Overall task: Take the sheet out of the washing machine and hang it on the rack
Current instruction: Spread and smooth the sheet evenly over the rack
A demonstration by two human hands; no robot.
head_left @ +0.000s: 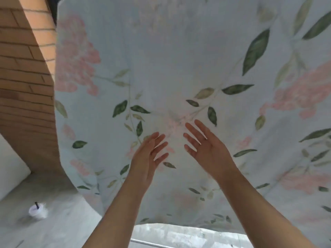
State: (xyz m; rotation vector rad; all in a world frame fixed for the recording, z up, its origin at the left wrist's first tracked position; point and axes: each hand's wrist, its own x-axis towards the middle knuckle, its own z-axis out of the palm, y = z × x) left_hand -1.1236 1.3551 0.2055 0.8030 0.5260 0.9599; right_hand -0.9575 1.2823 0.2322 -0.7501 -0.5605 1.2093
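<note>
2 splayed: L hand [146, 159], R hand [206, 149], by sheet [179, 56].

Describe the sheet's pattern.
The sheet is pale blue with pink flowers and green leaves, seen in the head view.

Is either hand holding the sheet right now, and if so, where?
Nothing is held. The left hand and right hand are both open, fingers straight, in front of the hanging sheet.
</note>
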